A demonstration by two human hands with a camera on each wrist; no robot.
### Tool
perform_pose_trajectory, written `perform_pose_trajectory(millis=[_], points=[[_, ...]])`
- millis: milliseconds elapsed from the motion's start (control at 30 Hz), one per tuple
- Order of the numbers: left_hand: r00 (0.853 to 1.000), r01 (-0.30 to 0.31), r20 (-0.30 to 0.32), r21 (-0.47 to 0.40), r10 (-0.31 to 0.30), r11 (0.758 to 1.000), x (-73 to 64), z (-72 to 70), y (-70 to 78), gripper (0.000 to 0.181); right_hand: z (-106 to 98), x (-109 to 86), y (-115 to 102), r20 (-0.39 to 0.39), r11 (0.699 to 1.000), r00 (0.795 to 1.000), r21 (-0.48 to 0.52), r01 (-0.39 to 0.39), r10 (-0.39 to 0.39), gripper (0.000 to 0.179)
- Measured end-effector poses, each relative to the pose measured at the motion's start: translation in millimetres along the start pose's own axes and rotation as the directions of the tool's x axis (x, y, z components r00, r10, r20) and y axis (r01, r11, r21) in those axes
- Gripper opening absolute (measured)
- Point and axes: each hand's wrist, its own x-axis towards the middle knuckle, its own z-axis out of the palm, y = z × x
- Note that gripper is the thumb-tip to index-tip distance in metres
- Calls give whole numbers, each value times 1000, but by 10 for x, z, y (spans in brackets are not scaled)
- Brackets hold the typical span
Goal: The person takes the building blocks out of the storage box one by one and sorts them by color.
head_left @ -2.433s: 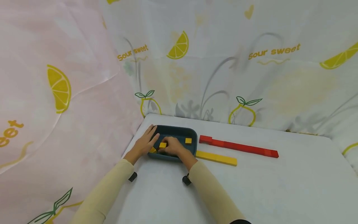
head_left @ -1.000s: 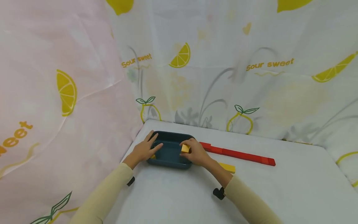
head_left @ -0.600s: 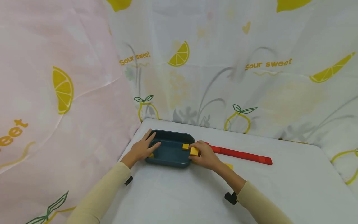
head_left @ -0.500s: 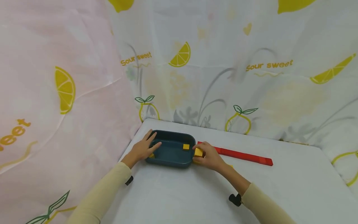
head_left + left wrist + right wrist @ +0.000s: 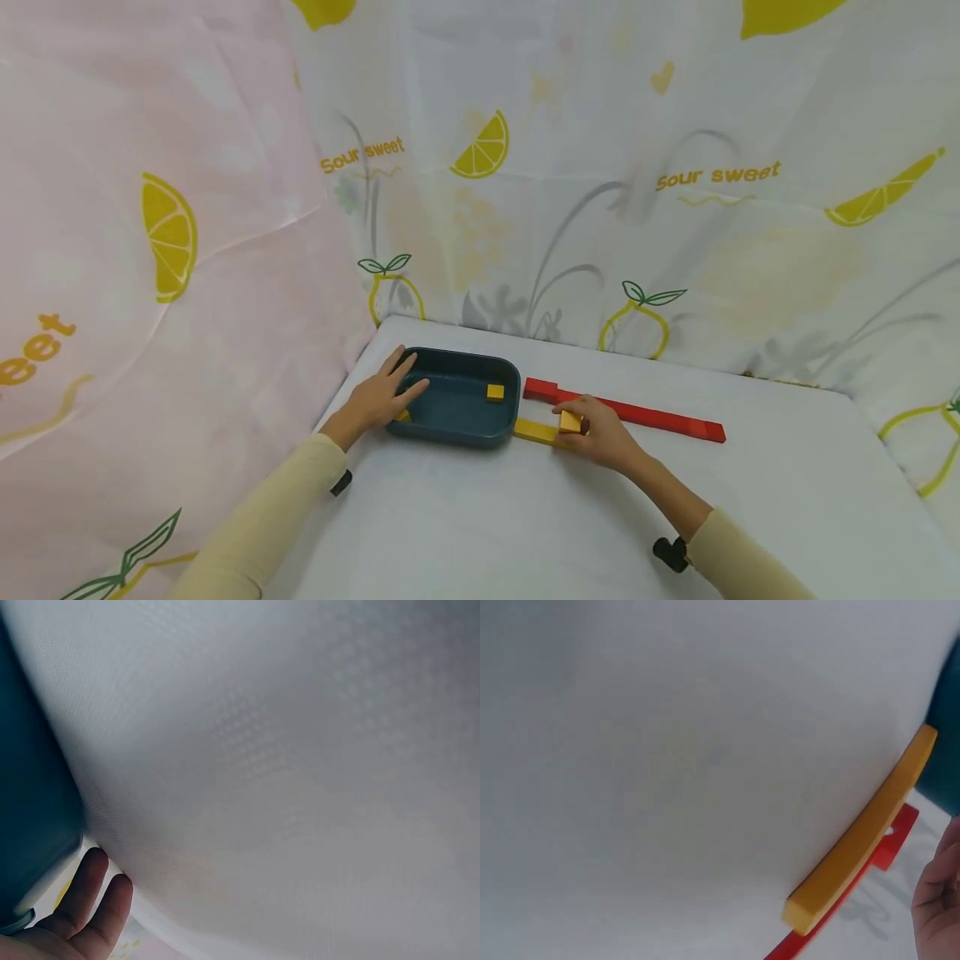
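Observation:
In the head view my left hand [image 5: 373, 402] rests with spread fingers on the left end of a dark teal tray [image 5: 457, 438]. My right hand [image 5: 606, 438] pinches a yellow cube block [image 5: 570, 422] between thumb and fingers, over a row of yellow blocks [image 5: 534, 431] beside the tray. Part of that row is hidden by this hand. Inside the tray lie one yellow block [image 5: 496, 392] at the right and another [image 5: 403, 415] partly hidden by the left hand. The right wrist view shows the yellow row [image 5: 862, 840] passing by the right hand [image 5: 939, 896] at the edge.
Behind the yellow row runs a long row of red blocks [image 5: 652, 416], with one red block [image 5: 541, 388] offset at its left end. A white cloth [image 5: 465, 517] covers the table. Printed curtains [image 5: 570, 208] stand along the back and left side.
My right hand has picked a yellow block out of the tray and carried it right over the yellow row. My left hand stays at the tray's left end.

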Motion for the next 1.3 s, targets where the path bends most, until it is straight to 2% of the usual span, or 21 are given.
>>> perform_pose_trajectory(millis=[200,367,633,800,967,1100,1300], points=[[1000,-8,-23,-29,7,1000,17,7,37,83,-112,-127,168,-8,999,999,-28,-35,34,38],[1000,-12,-14,-38,11,999,45,35,68,83,-217,-305,329,-20,992,993,-45,-117,116,39],[1000,-9,-7,-21,9,1000,63,78,30,84,-371,-572,561,-56,976,977,-52,-211,208,40],[1000,-11,-12,-31,11,999,80,85,35,85,-431,-681,685,-33,970,972,-55,-236,235,39],[1000,-19,-5,-29,19,999,82,77,60,85,-471,-691,758,2,964,968,-88,-251,252,37],[1000,-10,-12,-12,10,1000,71,60,46,84,-458,-630,788,66,961,962,-101,-256,263,33],[1000,-5,-16,-7,5,1000,56,52,-3,84,-418,-558,801,134,954,945,-66,-292,299,36]])
